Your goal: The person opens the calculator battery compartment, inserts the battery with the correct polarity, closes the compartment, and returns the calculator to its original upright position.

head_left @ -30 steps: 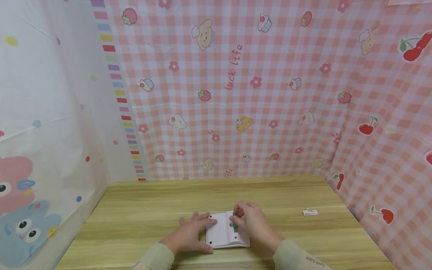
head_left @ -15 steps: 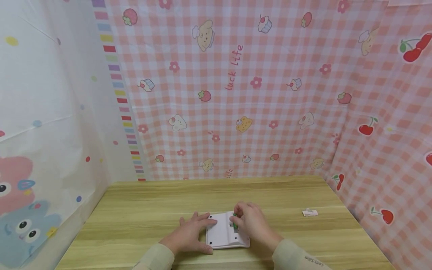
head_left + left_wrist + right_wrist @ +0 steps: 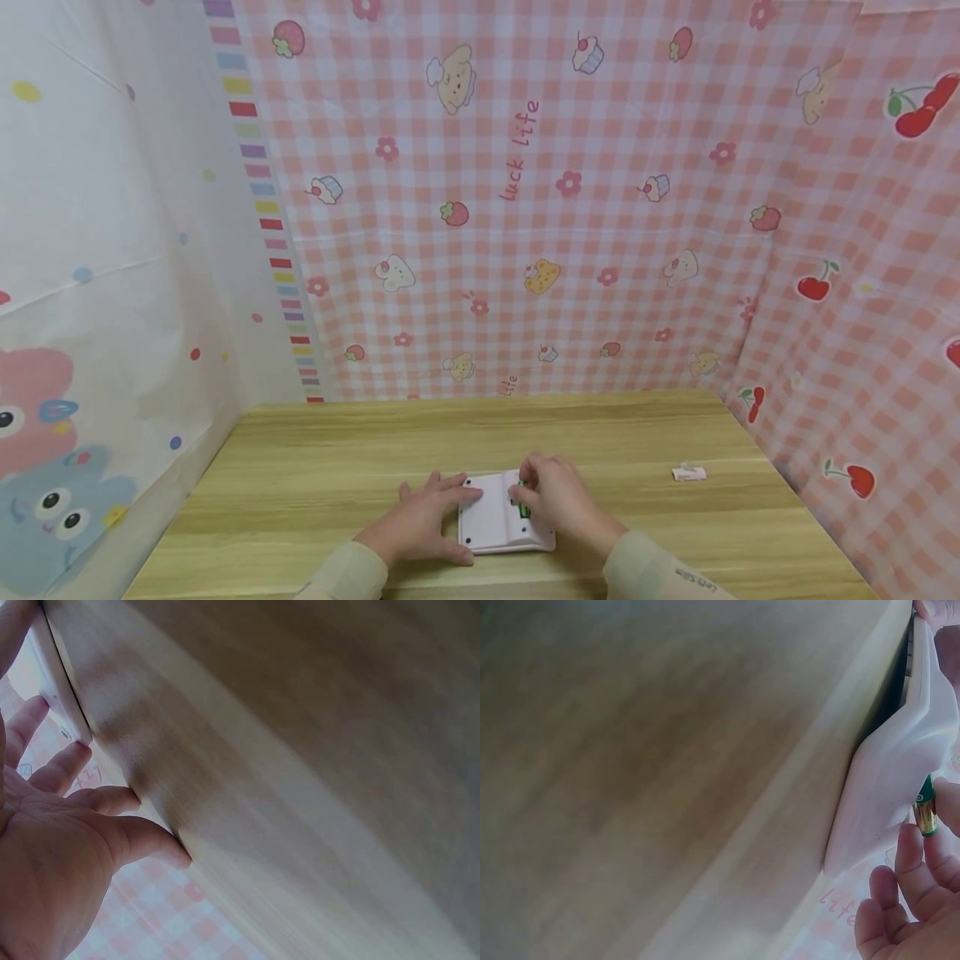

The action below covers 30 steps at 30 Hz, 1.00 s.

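Note:
A white calculator [image 3: 491, 510] lies face down on the table, its back with small dark round spots near the corners turned up. My left hand [image 3: 426, 518] rests spread along its left side, index finger on the back and thumb at the near corner. In the left wrist view the other fingers [image 3: 112, 799] reach down to the wood. With thumb and fingertips, my right hand [image 3: 558, 496] pinches a green and gold battery [image 3: 925, 813] at the slot in the calculator's raised right part. The battery's near end [image 3: 524, 510] lies in that slot; its far end is partly behind the fingers.
A small white piece [image 3: 688, 473] lies on the wooden table [image 3: 337, 442] to the right of the hands. A pink checked cloth [image 3: 495, 233] hangs behind the table, and a pale patterned cloth [image 3: 112, 250] hangs at the left.
The battery has shifted toward the near end of the slot and sits lower in it, with the right fingers following slightly. The left hand and calculator have stayed put.

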{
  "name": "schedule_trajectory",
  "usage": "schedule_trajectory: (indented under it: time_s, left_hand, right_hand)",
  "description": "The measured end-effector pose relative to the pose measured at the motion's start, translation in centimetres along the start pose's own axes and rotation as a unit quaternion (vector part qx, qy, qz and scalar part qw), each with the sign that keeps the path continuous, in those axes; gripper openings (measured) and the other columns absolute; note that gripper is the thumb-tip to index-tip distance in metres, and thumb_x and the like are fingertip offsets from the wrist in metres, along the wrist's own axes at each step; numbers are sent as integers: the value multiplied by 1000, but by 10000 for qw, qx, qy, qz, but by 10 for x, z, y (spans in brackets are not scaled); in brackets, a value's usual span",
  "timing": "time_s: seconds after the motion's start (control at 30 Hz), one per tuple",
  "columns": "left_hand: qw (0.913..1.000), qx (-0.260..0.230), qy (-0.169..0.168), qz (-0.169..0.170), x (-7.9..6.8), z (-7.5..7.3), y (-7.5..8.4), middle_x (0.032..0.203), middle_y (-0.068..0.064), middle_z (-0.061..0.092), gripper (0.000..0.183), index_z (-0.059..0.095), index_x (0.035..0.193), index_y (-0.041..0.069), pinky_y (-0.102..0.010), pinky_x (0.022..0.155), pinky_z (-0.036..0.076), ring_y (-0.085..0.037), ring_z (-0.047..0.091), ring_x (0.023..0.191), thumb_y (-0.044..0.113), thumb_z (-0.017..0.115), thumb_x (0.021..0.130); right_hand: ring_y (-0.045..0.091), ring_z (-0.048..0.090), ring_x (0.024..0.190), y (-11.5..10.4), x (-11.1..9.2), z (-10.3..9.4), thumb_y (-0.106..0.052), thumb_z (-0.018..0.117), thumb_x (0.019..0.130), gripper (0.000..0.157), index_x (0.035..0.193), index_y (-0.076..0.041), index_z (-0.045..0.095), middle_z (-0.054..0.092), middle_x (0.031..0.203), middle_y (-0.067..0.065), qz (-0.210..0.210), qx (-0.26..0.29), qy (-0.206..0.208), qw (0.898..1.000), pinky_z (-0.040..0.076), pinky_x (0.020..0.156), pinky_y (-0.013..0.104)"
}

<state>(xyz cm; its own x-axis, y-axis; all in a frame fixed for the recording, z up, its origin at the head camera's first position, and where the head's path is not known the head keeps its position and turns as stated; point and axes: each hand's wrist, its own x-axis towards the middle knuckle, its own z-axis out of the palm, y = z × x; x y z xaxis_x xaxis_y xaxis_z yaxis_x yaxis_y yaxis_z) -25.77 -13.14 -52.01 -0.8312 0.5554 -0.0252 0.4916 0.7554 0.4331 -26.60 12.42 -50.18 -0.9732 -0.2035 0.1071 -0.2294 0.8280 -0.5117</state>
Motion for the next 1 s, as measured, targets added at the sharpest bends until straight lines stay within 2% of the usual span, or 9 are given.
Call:
schedule_trajectory:
  time_s: [0.33,0.73,0.9,1.0]
  left_hand:
    - [10000,-19,-49,-43,-1,-1,2,160,-4,37,85,49,143,39,-90,96,12,-55,26,143,63,80,67]
    - [10000,-44,12,65,-2,-3,5,160,-7,37,87,50,143,35,-91,94,12,-58,27,142,63,81,67]
    - [10000,-40,-21,42,-2,-3,5,160,-7,37,87,49,144,35,-90,95,12,-57,26,142,63,80,67]
    - [10000,-34,-1,58,-2,-2,4,160,-7,37,88,49,144,35,-90,95,11,-58,27,142,63,81,66]
  right_hand:
    - [10,49,77,1,0,1,-39,74,87,20,89,-24,60,57,78,-11,33,62,-33,10000,41,63,22]
    - [9,50,78,2,0,-2,-40,73,88,18,90,-26,61,58,80,-11,5,130,-124,9998,42,64,22]
    - [9,51,80,4,-2,-6,-42,75,85,22,91,-25,62,61,84,-11,-227,83,-125,9996,44,68,25]
    - [12,53,85,5,-4,-10,-46,76,83,29,95,-23,64,64,90,-8,-460,-9,-144,9988,47,75,32]
